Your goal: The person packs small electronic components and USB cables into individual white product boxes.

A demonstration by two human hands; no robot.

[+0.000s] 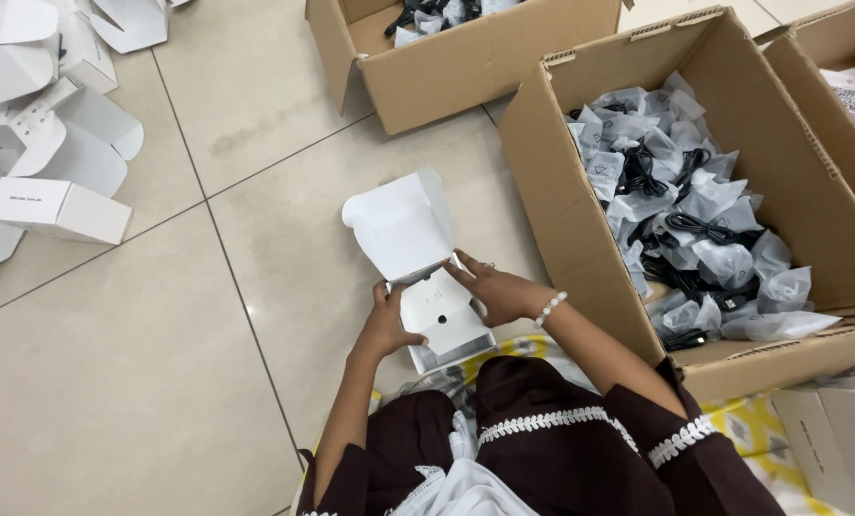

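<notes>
A small white box (444,320) with its lid flap (401,225) standing open rests low over the tiled floor in front of my lap. My left hand (386,325) grips the box's left side. My right hand (494,290), with a bead bracelet at the wrist, holds the box's far right edge, fingers reaching onto the top rim. A white insert with a dark dot shows inside the box.
A large cardboard box (561,201) of bagged black cables stands to my right. Another cardboard box (466,67) stands beyond it, and a third (829,57) at far right. Several white boxes (57,208) lie scattered on the floor at upper left.
</notes>
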